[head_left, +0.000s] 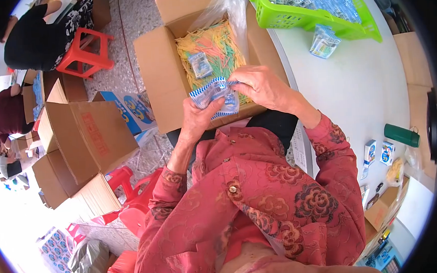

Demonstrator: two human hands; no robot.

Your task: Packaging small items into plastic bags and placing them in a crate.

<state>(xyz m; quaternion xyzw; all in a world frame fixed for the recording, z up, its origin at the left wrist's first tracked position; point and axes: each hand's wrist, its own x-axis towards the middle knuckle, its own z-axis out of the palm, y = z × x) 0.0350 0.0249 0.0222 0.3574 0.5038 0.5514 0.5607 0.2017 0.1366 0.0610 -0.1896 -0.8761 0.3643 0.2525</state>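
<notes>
Both hands hold a small clear plastic packet (208, 93) with blue-and-white striped edges, over the near side of an open cardboard box. My left hand (198, 119) is closed round its lower part, thumb on top. My right hand (264, 87) pinches the packet's right end between thumb and fingers. Just below it, another clear packet (231, 104) shows by my left thumb; whether it is held too, I cannot tell. The cardboard box (158, 73) contains many thin yellow, orange and green plastic pieces (214, 42), with a similar packet (200, 65) lying on them.
On the white table (359, 89) to the right stand a green basket (291, 20) full of packets, a loose packet (325, 42) and a green bottle (402, 135). Brown cartons (87, 138) and red plastic stools (86, 49) stand to the left, where other people sit.
</notes>
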